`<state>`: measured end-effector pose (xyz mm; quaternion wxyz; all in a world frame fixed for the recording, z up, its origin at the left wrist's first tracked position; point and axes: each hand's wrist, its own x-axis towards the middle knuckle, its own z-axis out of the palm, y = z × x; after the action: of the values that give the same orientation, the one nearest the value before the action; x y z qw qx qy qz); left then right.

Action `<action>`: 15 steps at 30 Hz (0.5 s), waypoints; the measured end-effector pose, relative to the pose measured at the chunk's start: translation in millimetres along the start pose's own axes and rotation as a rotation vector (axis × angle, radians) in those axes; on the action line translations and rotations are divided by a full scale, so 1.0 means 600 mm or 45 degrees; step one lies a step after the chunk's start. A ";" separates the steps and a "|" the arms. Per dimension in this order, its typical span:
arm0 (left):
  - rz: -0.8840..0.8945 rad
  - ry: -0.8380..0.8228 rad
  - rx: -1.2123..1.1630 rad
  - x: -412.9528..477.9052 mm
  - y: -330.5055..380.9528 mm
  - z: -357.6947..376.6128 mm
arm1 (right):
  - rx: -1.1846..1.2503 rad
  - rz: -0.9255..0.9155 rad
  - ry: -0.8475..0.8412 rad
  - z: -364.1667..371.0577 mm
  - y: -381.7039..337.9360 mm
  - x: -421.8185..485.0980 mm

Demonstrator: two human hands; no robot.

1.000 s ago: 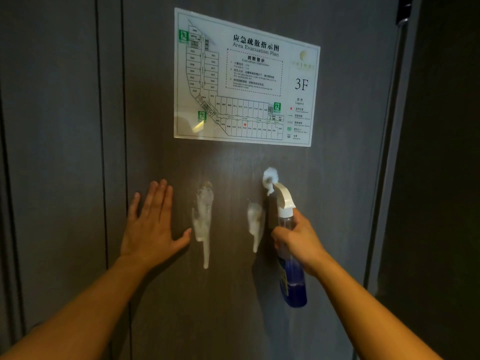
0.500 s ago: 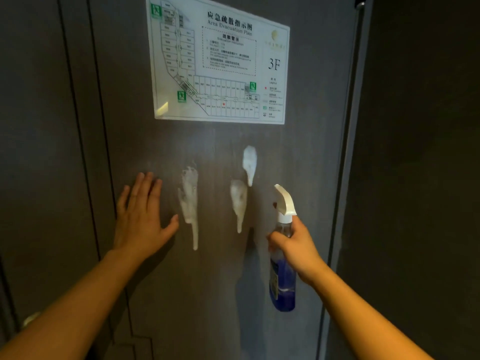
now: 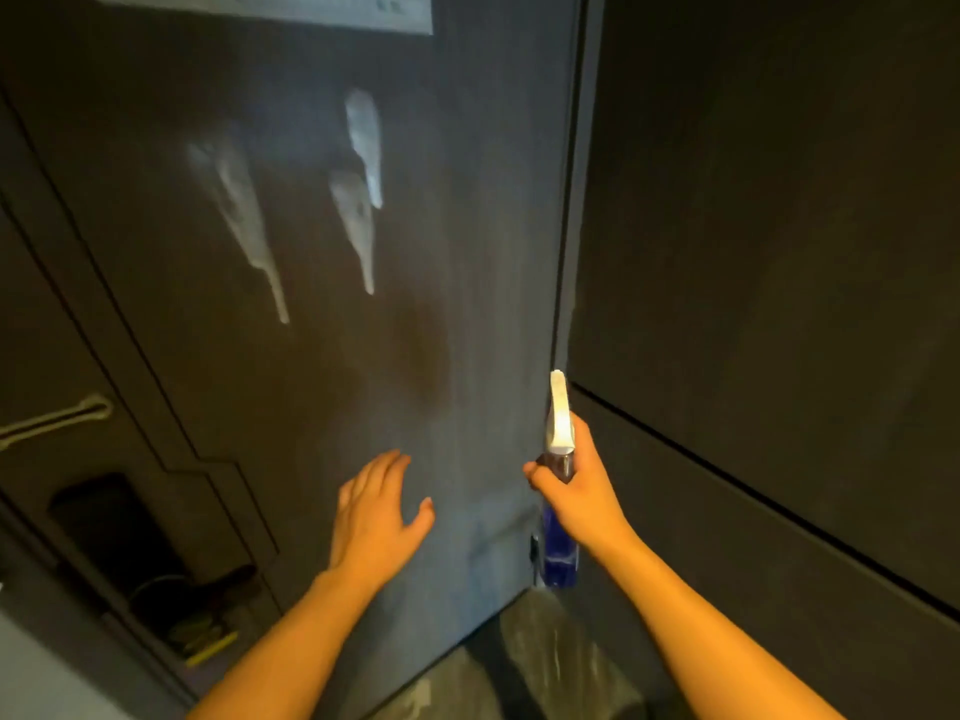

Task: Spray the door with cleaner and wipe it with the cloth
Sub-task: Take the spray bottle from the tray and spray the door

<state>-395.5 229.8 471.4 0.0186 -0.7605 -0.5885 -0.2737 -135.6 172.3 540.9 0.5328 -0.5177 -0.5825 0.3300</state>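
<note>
— Where's the spray bottle (image 3: 560, 517)?
— In the right hand (image 3: 582, 498), fingers wrapped round its neck, close to the door (image 3: 457, 283) edge, well below the foam streaks (image 3: 363, 148).
— And the left hand (image 3: 375, 517)?
— Fingers spread open, holding nothing, low by the door, left of the bottle

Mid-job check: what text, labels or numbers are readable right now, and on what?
None can be read.
Sign at the top of the door: only its lower edge shows; print blurred.
Spray bottle in the right hand: no readable label.
Left hand is empty.
</note>
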 end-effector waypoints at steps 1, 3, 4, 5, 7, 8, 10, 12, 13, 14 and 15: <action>0.002 -0.062 -0.003 -0.027 0.025 0.023 | 0.018 0.044 0.013 -0.021 0.015 -0.032; 0.019 -0.179 -0.004 -0.082 0.077 0.066 | 0.055 0.127 0.034 -0.066 0.045 -0.098; 0.032 -0.230 -0.006 -0.109 0.102 0.085 | 0.064 0.164 0.050 -0.088 0.062 -0.129; 0.046 -0.278 -0.009 -0.137 0.128 0.103 | 0.067 0.200 0.072 -0.110 0.079 -0.159; 0.075 -0.371 -0.019 -0.192 0.178 0.137 | 0.070 0.272 0.109 -0.152 0.118 -0.216; 0.091 -0.422 -0.022 -0.218 0.203 0.154 | 0.066 0.308 0.131 -0.172 0.140 -0.243; 0.106 -0.536 -0.035 -0.266 0.250 0.186 | 0.055 0.400 0.177 -0.210 0.181 -0.292; 0.094 -0.645 -0.057 -0.308 0.295 0.219 | 0.062 0.477 0.223 -0.245 0.219 -0.334; 0.084 -0.695 -0.063 -0.329 0.314 0.236 | 0.070 0.513 0.247 -0.260 0.237 -0.356; 0.080 -0.732 -0.068 -0.348 0.333 0.253 | 0.066 0.545 0.273 -0.277 0.254 -0.374; 0.082 -0.773 -0.066 -0.367 0.350 0.272 | 0.056 0.570 0.301 -0.294 0.271 -0.390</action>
<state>-175.5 27.7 297.7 -0.1687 -0.8261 -0.5355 -0.0483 50.7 -40.6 361.1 0.5222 -0.6569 -0.3797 0.3895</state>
